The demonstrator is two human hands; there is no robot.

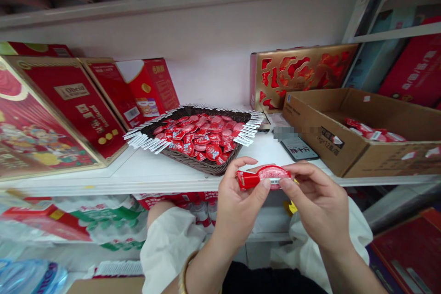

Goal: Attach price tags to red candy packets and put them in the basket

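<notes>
Both hands hold one small red snack packet (265, 176) just in front of the white shelf (148, 175) edge. My left hand (237, 204) pinches its left end between thumb and fingers. My right hand (319, 204) pinches the right end. Behind the packet, a dark wicker basket (206, 165) sits on the shelf, filled with several similar red packets (201, 135) whose white-edged ends stick out over its rim.
An open cardboard box (347, 144) with more red packets stands at the right. Red gift boxes (65, 105) lean at the left, a gold-and-red box (299, 71) at the back. A small dark sign (299, 148) lies beside the basket. Bagged goods fill the lower shelf (99, 223).
</notes>
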